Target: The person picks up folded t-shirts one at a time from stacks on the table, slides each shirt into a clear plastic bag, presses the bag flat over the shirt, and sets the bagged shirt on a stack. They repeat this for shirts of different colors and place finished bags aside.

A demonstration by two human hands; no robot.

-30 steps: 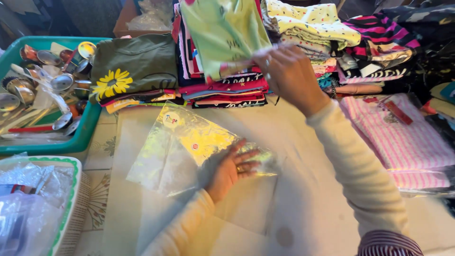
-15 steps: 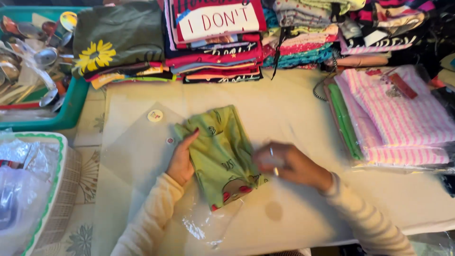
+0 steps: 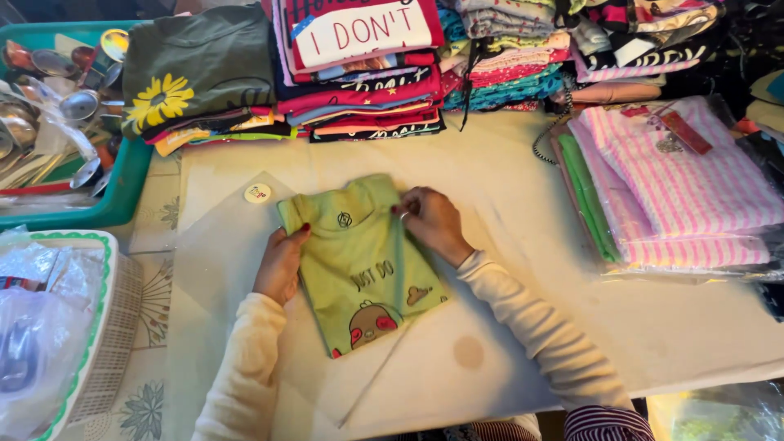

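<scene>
A folded light-green T-shirt (image 3: 359, 265) with a cartoon print lies on a clear plastic bag (image 3: 220, 253) on the white table. My left hand (image 3: 282, 261) grips the shirt's left edge, thumb on top. At the shirt's upper right edge my right hand (image 3: 430, 220) pinches the fabric near the collar. A small round sticker (image 3: 257, 193) sits on the bag just beyond the shirt's top left corner.
Stacks of folded shirts (image 3: 359, 69) line the far side of the table. Pink striped garments in plastic (image 3: 678, 192) lie at the right. A teal tray of metal utensils (image 3: 61, 122) stands at far left, and a white basket (image 3: 90, 343) with plastic bags at near left.
The green shirt came off the far pile down onto the clear bag. Both hands now hold its sides, and it lies flatter and straighter, print facing up.
</scene>
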